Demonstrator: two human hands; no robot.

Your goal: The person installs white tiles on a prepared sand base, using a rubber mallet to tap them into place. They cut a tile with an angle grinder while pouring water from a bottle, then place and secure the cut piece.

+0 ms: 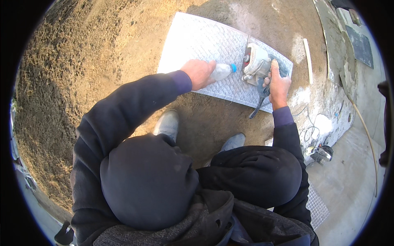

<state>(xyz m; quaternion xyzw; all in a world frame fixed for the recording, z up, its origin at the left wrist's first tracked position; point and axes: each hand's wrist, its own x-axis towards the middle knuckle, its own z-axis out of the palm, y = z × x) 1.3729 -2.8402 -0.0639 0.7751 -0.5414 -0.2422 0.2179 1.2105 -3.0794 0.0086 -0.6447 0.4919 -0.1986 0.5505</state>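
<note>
A pale tile with a textured diamond pattern (193,39) lies on the dirt in front of my knees. My left hand (198,74) is wrapped round a clear plastic bottle (221,71), tilted on its side above the tile, its blue cap pointing right at the cutter. On the right part of the tile sits a dusty handheld tile cutter (257,63), with my right hand (279,87) closed round its handle. A dark line crosses the tile at the cutter's far end. The cutter's body hides most of its blade.
A narrow white strip (308,61) lies right of the tile. Beyond are a dark panel (360,46) and a long thin tan hose or rod (366,127) on concrete. Another corded power tool (321,153) lies at the right, above a gridded tile (317,205). My shoes (167,124) stand near the tile's edge.
</note>
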